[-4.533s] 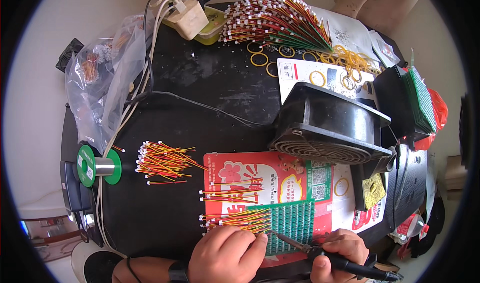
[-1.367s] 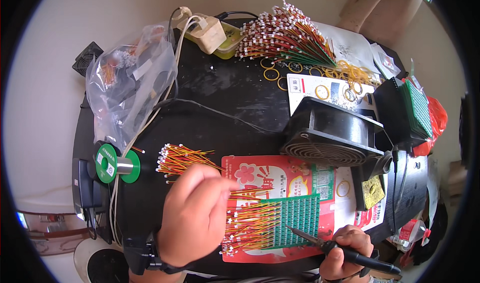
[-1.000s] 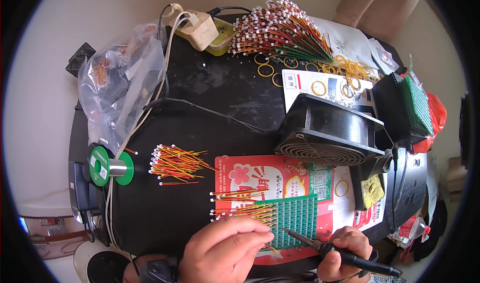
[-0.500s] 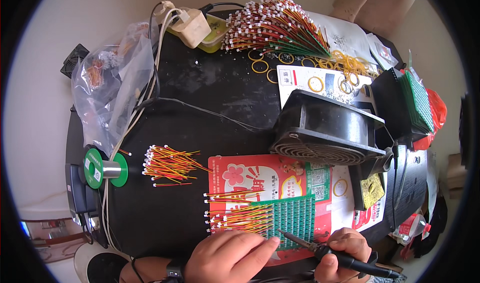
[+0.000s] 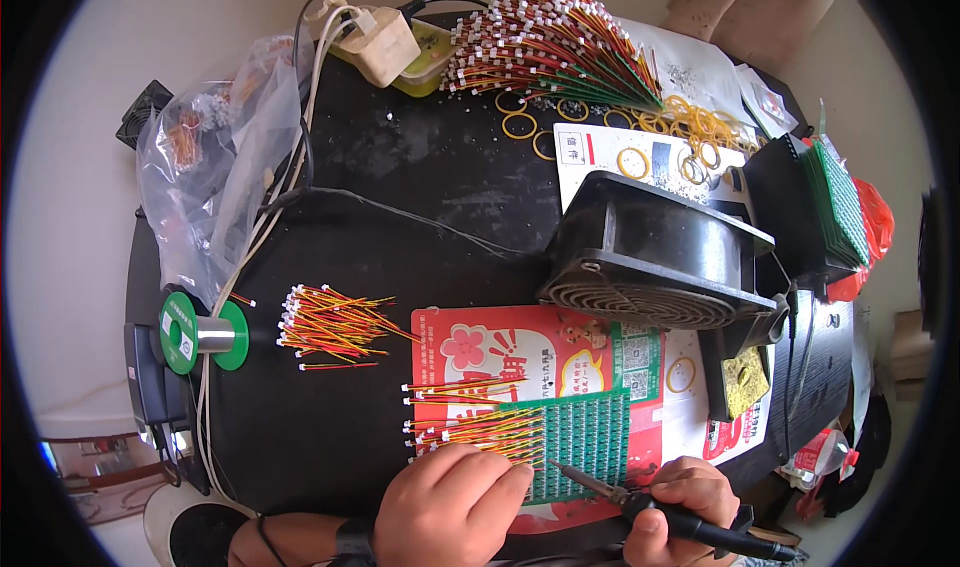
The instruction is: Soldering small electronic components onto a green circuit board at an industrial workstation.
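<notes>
My right hand [image 5: 698, 491] grips the soldering iron [image 5: 628, 501]; what my left hand [image 5: 450, 505] holds, I can't tell. A black fan [image 5: 665, 247] stands beyond.

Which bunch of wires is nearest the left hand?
The row of wires along the left edge of the green board, right beside the left hand; the loose pile, fanned bundle and bagged wires lie farther off.

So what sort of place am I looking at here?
Probably a soldering workspace: the right hand holds a soldering iron at a green circuit board, and a solder spool sits off to the left.
</notes>
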Tool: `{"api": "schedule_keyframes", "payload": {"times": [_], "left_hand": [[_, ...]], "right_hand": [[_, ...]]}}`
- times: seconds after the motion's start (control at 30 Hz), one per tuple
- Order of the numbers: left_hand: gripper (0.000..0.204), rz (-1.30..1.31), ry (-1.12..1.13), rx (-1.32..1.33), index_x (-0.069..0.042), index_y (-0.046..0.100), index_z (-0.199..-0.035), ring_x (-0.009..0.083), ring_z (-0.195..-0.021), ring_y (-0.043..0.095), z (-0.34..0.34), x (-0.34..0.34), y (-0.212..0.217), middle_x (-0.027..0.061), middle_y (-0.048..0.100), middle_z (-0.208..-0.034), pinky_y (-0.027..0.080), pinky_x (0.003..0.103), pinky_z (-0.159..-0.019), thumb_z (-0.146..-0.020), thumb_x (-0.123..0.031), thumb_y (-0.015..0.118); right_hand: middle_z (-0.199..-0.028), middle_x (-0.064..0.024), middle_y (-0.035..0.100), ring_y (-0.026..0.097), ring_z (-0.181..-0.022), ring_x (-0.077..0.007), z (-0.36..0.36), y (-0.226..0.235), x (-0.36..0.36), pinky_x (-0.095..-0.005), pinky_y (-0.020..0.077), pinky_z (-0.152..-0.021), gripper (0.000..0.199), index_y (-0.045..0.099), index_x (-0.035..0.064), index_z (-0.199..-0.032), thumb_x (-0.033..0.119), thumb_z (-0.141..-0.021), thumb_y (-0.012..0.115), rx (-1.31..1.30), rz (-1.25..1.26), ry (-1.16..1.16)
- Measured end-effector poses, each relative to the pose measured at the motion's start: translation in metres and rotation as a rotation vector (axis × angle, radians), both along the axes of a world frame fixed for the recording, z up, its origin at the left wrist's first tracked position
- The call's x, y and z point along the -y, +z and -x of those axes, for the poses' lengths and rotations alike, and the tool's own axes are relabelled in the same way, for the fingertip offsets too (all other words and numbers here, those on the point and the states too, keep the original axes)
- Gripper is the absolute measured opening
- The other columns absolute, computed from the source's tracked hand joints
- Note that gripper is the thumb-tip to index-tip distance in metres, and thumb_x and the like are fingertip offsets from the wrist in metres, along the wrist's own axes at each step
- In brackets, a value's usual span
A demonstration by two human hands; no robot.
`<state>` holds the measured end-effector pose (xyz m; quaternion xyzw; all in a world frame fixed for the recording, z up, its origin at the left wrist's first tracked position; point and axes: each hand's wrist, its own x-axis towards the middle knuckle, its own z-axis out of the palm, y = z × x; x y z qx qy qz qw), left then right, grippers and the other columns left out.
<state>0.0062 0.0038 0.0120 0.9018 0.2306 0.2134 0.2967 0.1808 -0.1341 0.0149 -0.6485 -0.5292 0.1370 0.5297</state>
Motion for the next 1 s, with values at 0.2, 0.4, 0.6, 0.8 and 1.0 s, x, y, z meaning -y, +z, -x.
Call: {"api": "schedule_keyframes", "payload": {"times": [0.2,0.4,0.6,0.8,1.0], "left_hand": [[0.016,0.027,-0.027,-0.126,-0.004,0.076,-0.09,0.0229,-0.073,0.067,0.0003,-0.0014,-0.0026,0.0068,0.067,-0.083,0.056,0.034,-0.066,-0.074,0.0,0.078],[0.015,0.029,0.011,-0.047,0.0,0.069,-0.092,0.0327,-0.081,0.063,-0.0005,0.0017,0.0015,0.0127,0.062,-0.088,0.054,0.04,-0.072,-0.077,0.002,0.07],[0.016,0.059,0.017,-0.04,0.0,0.07,-0.092,0.032,-0.08,0.063,-0.0008,0.001,0.0015,0.0117,0.062,-0.087,0.054,0.04,-0.072,-0.077,0.003,0.071],[0.015,0.043,0.001,-0.052,0.001,0.069,-0.092,0.032,-0.08,0.062,-0.0006,0.001,0.0012,0.0123,0.062,-0.087,0.054,0.04,-0.073,-0.077,0.003,0.071],[0.015,0.035,-0.006,-0.06,0.002,0.069,-0.093,0.0321,-0.081,0.062,-0.0001,0.0013,-0.0002,0.0129,0.061,-0.087,0.054,0.04,-0.073,-0.078,0.003,0.071]], "right_hand": [[-0.068,-0.0159,0.06,0.058,-0.053,-0.0241,-0.0019,-0.0001,0.0001,-0.0349,0.0464,-0.05,0.023,0.055,-0.0039,-0.102,0.012,-0.093,0.069,-0.005,0.029,0.032],[-0.067,-0.0155,0.06,0.056,-0.051,-0.0238,-0.0009,-0.0005,-0.0001,-0.0349,0.0451,-0.049,0.023,0.055,-0.0039,-0.102,0.012,-0.093,0.069,0.004,0.025,0.028],[-0.067,-0.0154,0.06,0.056,-0.051,-0.0236,-0.0016,-0.0013,-0.0004,-0.0348,0.0449,-0.049,0.023,0.055,-0.0039,-0.102,0.011,-0.093,0.069,-0.006,0.022,0.034],[-0.068,-0.0157,0.06,0.057,-0.052,-0.0238,-0.0007,-0.0009,-0.0013,-0.0351,0.0455,-0.05,0.023,0.055,-0.0038,-0.103,0.011,-0.093,0.069,-0.005,0.023,0.03],[-0.067,-0.0151,0.059,0.057,-0.053,-0.0234,-0.0015,-0.0019,0.0005,-0.0349,0.0463,-0.05,0.024,0.055,-0.0042,-0.101,0.015,-0.094,0.068,0.003,0.004,0.016]]}}
